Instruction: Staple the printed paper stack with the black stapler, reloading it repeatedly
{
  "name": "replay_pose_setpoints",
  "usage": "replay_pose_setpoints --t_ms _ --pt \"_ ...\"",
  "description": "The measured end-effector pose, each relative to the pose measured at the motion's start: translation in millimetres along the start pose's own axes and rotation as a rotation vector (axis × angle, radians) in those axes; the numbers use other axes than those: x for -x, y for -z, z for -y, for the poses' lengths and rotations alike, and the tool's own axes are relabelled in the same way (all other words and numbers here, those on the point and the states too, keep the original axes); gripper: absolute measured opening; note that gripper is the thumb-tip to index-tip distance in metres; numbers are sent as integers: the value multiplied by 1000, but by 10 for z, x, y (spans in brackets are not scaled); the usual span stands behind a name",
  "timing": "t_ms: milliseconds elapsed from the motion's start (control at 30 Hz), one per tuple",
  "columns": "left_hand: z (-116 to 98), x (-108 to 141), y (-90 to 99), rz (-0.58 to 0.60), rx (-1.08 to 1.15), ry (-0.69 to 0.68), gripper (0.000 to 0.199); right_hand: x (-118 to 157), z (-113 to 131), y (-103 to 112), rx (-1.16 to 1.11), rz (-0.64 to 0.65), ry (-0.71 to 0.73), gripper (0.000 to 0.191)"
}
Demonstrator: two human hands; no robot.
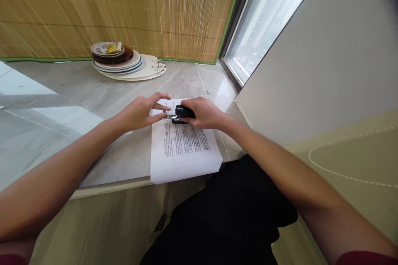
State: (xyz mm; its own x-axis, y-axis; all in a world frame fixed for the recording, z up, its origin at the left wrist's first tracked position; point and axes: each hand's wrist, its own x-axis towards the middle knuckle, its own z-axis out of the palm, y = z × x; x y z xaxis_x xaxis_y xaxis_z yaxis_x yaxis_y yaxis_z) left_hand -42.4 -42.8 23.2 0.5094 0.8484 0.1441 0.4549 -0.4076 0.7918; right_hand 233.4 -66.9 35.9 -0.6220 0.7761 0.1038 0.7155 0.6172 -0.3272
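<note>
A black stapler (184, 111) with white lettering is held in my right hand (203, 112), whose fingers wrap over its right end. From the stapler's left side a shiny metal part (170, 116) sticks out. My left hand (141, 112) is beside it with fingers stretched apart, the thumb tip at or against that metal part. Whether thumb and metal touch firmly I cannot tell. Beneath both hands lie printed paper sheets (186, 161), their near end drooping over the ledge's front edge.
Stacked plates (137, 66) stand at the back left, with a small yellow packet (114, 48) on top. Tiny metal bits (207, 92) lie on the tiled ledge (124, 165). A bamboo blind (124, 4) hangs behind; a window (255, 37) and wall (329, 58) bound the right.
</note>
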Motion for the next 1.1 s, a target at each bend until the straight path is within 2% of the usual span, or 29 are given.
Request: replay_pose_setpoints --t_ms 167,367,533,667,833,1100 --pt "17 -2 11 114 -117 -69 53 10 74 16 26 48 27 20" --pt "-52 11 -33 180 -32 -61 44 3 102 24 41 71 44 17" --pt "-27 9 -46 170 -42 -88 44 7 89 26 41 65 50 15" --pt "-11 8 -40 188 -162 -159 37 9 94 57 127 67 82 15" --pt "7 20 -55 188 -346 -270 38 14 162 111 236 61 127 12" --pt "61 27 -70 116 -546 -223 36 16 133 98 251 18 131 9"
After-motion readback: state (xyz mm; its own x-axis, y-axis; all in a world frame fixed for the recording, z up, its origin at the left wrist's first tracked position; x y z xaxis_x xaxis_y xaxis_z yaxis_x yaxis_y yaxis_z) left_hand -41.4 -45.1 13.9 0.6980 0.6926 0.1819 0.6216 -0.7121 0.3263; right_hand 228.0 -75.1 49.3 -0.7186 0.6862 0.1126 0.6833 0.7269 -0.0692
